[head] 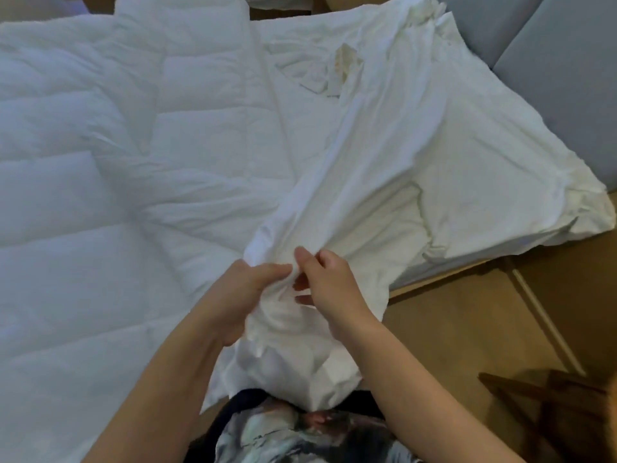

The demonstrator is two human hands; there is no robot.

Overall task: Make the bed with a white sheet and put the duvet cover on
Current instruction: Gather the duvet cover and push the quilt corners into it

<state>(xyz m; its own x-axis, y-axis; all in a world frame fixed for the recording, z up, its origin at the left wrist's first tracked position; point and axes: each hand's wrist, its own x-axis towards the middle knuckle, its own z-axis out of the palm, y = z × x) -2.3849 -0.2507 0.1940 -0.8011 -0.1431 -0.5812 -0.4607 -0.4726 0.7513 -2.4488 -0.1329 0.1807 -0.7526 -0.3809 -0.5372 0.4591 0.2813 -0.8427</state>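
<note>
A white duvet cover (364, 155) is held gathered by both hands; the left hand (248, 295) is curled round a bunched fold, and the right hand (334, 289) pinches the cloth just beside it (thumb and forefinger are closed on the fabric); the cover is stretched from the hands across the bed towards its far right corner, with the near end hanging against the person's torso; a quilted duvet (100, 168) is spread over the left of the bed, touching the cover; a grey padded panel (551, 61) is seen beyond the bed; a wooden floor (467, 329) lies beside it.
</note>
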